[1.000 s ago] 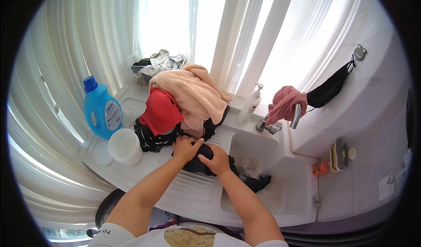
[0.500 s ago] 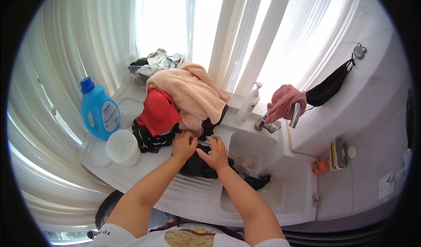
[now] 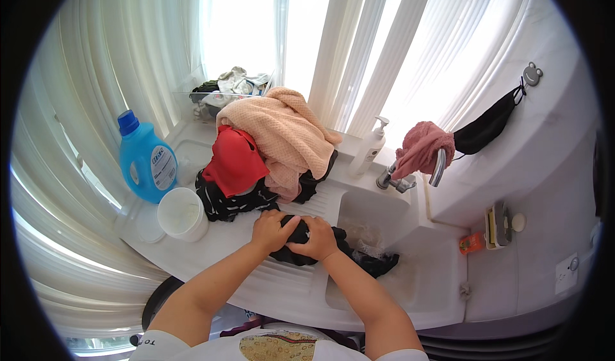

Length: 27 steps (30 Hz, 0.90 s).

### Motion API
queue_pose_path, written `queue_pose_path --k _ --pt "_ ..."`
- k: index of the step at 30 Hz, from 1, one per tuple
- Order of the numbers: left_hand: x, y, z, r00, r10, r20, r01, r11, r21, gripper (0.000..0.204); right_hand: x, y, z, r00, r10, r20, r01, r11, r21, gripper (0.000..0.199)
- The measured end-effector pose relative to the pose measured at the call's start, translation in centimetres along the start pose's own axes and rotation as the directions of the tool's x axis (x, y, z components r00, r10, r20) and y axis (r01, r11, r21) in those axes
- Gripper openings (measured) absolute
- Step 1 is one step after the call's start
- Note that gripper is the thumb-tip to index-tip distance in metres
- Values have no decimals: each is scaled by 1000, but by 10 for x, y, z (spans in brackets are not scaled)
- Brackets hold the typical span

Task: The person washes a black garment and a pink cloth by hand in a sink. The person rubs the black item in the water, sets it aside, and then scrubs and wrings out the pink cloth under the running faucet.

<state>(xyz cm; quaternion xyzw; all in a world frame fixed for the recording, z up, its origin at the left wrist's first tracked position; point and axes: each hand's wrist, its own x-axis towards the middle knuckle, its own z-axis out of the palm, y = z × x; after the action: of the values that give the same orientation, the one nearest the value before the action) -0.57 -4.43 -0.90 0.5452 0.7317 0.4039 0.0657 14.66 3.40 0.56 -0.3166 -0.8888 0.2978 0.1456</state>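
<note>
While the black garment (image 3: 296, 233) is gripped on the ribbed part of the desk (image 3: 269, 297), its loose end is left trailing over the left edge of the basin (image 3: 375, 202); more could be dragged in by its own weight if the hold were slackened. It is clamped by the fingers of both the left hand (image 3: 274, 231) and the right hand (image 3: 317, 239). Just beyond the left hand, the patterned cloth (image 3: 227, 207) could be snagged, and the red garment (image 3: 232, 162) and peach towel (image 3: 275, 127) toppled. Near the desk's left corner, the white tub (image 3: 191, 231) could be knocked by a wide elbow swing.
</note>
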Motion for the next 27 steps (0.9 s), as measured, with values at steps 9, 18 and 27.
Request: queue_pose_path --k 9,18,27 --pt "-111 24 -54 830 557 -29 -557 825 -95 20 -105 -30 15 830 -481 -283 465 876 -127 51" --pt "30 -15 12 987 57 -149 -48 997 67 42 18 0 17 986 115 -120 -121 992 -40 93" --pt "-81 6 -12 955 263 -135 -273 960 -65 44 -75 -16 36 819 -442 -366 344 888 -304 79"
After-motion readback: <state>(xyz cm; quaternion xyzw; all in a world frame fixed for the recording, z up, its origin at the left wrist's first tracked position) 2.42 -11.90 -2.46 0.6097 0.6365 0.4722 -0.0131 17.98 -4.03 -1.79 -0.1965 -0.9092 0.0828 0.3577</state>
